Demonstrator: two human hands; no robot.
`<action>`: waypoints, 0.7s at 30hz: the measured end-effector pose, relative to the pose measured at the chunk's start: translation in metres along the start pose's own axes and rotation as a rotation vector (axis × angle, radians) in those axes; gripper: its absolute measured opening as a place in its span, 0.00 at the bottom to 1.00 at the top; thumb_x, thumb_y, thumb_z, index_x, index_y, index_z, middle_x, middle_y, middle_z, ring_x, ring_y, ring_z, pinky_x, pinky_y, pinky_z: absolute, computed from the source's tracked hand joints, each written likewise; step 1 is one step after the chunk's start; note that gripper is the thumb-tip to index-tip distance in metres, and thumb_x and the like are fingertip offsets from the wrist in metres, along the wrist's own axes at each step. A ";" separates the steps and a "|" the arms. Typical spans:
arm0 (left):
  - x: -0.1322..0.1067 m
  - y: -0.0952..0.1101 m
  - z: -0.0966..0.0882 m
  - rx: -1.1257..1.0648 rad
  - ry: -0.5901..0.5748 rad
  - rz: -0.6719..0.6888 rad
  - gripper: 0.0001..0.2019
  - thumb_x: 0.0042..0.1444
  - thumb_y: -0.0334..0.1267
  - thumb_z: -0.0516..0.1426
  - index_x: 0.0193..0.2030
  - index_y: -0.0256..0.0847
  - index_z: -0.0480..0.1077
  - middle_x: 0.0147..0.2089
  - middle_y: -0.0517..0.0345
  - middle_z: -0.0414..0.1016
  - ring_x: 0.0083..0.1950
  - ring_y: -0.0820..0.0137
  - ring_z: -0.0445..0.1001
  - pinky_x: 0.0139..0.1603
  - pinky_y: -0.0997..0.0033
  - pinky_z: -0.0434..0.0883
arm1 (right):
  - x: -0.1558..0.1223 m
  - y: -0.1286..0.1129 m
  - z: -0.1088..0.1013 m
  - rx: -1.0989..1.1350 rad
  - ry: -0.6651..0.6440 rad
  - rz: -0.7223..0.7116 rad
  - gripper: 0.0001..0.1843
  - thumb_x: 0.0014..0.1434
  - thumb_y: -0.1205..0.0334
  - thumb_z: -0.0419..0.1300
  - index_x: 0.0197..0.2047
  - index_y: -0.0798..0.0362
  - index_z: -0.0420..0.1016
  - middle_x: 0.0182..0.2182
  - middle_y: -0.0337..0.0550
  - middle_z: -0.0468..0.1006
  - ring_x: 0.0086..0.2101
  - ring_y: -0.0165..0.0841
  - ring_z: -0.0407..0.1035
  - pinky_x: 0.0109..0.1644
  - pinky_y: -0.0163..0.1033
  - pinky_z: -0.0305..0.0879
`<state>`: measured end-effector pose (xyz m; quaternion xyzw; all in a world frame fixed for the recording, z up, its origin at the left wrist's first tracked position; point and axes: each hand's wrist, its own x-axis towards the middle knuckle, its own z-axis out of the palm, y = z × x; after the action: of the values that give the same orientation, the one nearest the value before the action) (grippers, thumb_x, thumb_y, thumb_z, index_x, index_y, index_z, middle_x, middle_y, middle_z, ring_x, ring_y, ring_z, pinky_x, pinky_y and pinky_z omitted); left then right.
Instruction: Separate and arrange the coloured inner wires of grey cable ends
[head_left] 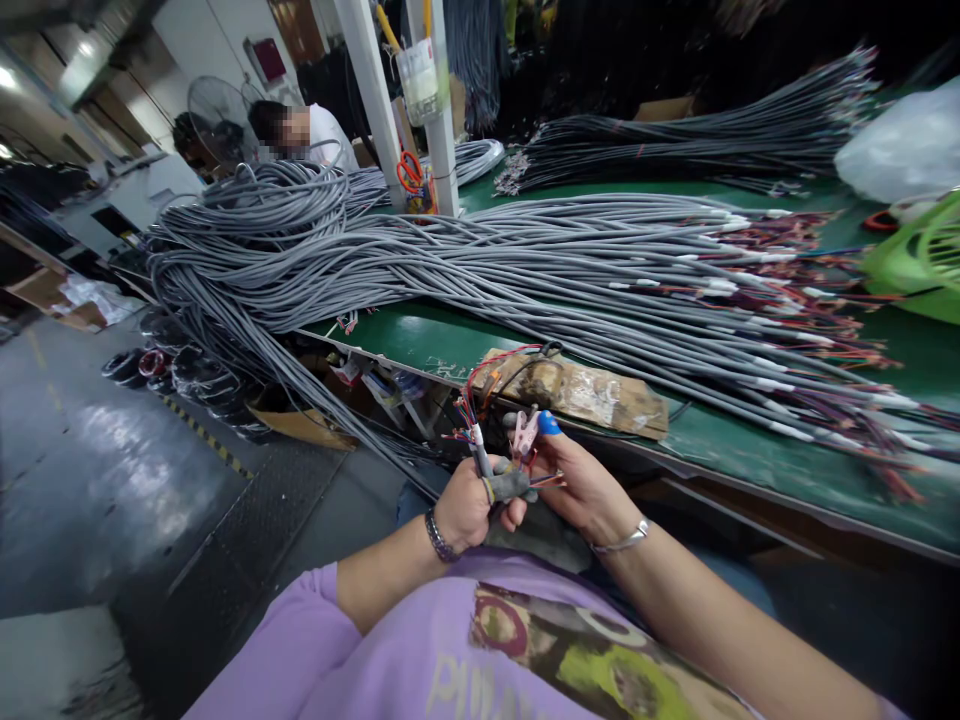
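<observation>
My left hand [466,508] is closed round the end of a grey cable [480,455], whose thin coloured wires [474,395] fan out above my fist. My right hand [576,480] is closed too, pinching a small pink clip-like tool [525,432] beside those wires; one fingertip wears a blue cap [549,424]. Both hands are held just in front of the edge of the green workbench [420,335], over my lap. A taped cardboard pad [592,392] lies on the bench right behind them.
A thick heap of long grey cables [465,250] with stripped coloured ends [795,300] covers the bench. A darker cable bundle [697,135] lies behind. A white post [442,110], a green basket [922,260] and a plastic bag [900,140] stand on it. Another person [300,130] sits far left.
</observation>
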<state>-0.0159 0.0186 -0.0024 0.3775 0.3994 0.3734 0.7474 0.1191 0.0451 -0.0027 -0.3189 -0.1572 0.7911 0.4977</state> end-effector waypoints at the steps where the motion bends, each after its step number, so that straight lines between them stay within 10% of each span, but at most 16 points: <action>1: -0.001 -0.001 0.000 -0.003 0.003 0.009 0.21 0.43 0.53 0.65 0.25 0.33 0.70 0.14 0.60 0.67 0.12 0.78 0.60 0.13 0.78 0.56 | -0.001 0.000 0.000 0.008 -0.007 0.009 0.17 0.52 0.45 0.66 0.32 0.52 0.75 0.24 0.38 0.74 0.23 0.30 0.66 0.28 0.35 0.65; 13: -0.018 -0.007 0.002 0.075 0.082 0.094 0.22 0.46 0.55 0.63 0.25 0.35 0.68 0.17 0.60 0.69 0.15 0.78 0.63 0.16 0.78 0.60 | -0.004 -0.002 -0.005 -0.069 0.009 -0.031 0.10 0.55 0.55 0.65 0.34 0.53 0.78 0.27 0.39 0.77 0.25 0.27 0.68 0.30 0.32 0.68; 21: -0.009 0.002 0.010 0.031 0.147 0.116 0.22 0.42 0.55 0.65 0.24 0.35 0.68 0.16 0.60 0.68 0.14 0.77 0.63 0.15 0.78 0.59 | -0.002 -0.006 0.000 -0.077 -0.015 -0.019 0.18 0.51 0.45 0.67 0.28 0.53 0.77 0.24 0.40 0.76 0.24 0.30 0.68 0.29 0.36 0.68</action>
<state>-0.0112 0.0092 0.0057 0.3831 0.4363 0.4365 0.6873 0.1238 0.0459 0.0009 -0.3301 -0.1944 0.7821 0.4916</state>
